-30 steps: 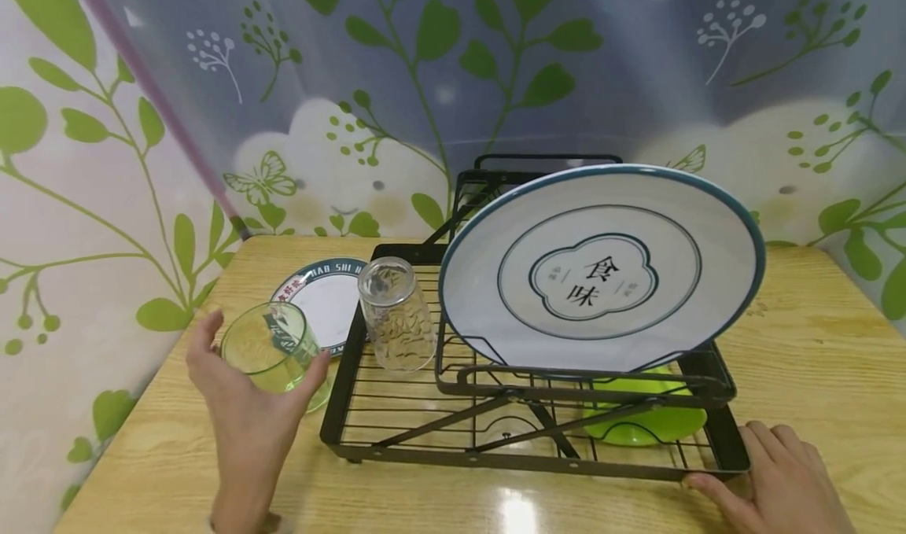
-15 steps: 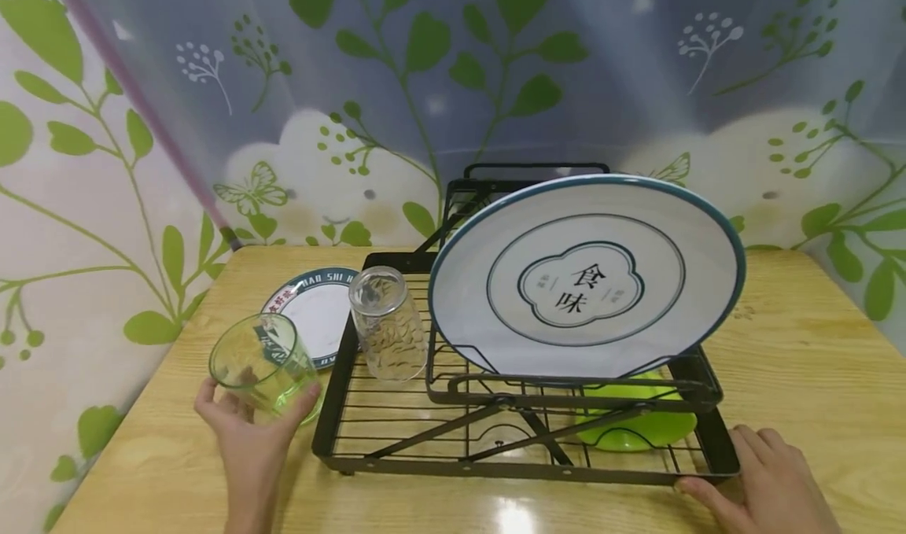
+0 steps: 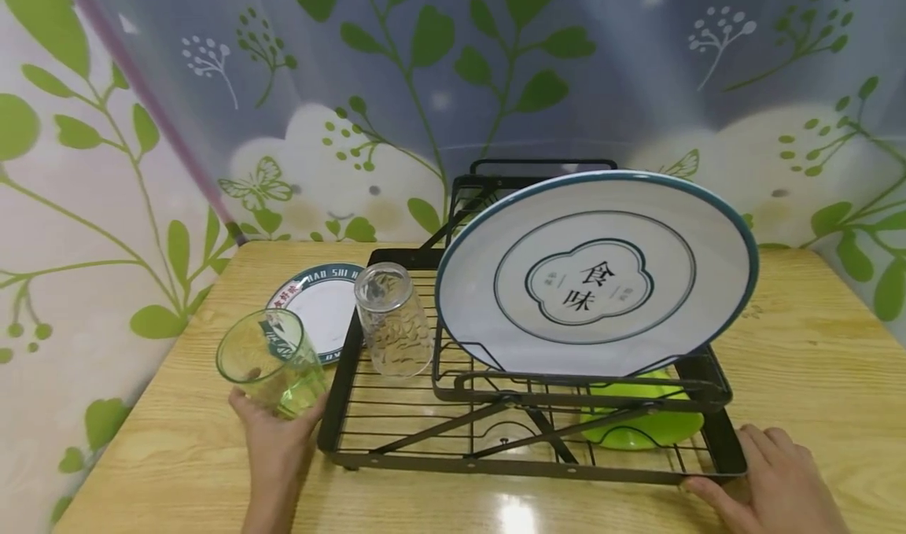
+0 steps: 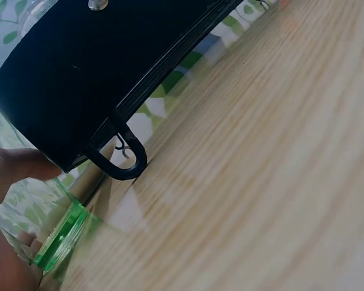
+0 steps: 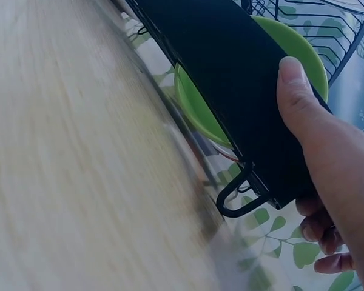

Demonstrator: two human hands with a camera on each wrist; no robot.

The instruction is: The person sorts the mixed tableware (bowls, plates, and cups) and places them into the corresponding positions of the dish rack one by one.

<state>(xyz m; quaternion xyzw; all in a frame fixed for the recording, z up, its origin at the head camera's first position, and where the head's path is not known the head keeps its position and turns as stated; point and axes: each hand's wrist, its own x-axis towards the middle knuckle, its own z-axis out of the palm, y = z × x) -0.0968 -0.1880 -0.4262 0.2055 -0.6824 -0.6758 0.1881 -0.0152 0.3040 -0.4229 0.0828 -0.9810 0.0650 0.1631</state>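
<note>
A green drinking glass (image 3: pixel 283 369) stands on the wooden table, left of a black dish rack (image 3: pixel 524 468). My left hand (image 3: pixel 274 438) holds it low down, with the thumb (image 4: pixel 33 163) close to the rack's corner in the left wrist view. Fingertips show through the glass behind its thick base (image 4: pixel 60 237). At the rack's other front corner my right hand (image 3: pixel 786 475) grips the end wall, thumb (image 5: pixel 300 94) on the near face and fingers curled on the far side. A large white plate (image 3: pixel 594 278) leans upright in the upper tier.
An upside-down clear glass (image 3: pixel 396 329) sits at the rack's left end. On the rack's lower right lies a green dish (image 3: pixel 640 424). A small white plate (image 3: pixel 327 314) with a dark rim lies behind the green glass. A patterned backdrop (image 3: pixel 340 62) closes off the back.
My left hand has moved down from the green glass's upper part to its lower part. The glass keeps its place beside the rack, and my right hand stays on the rack's corner.
</note>
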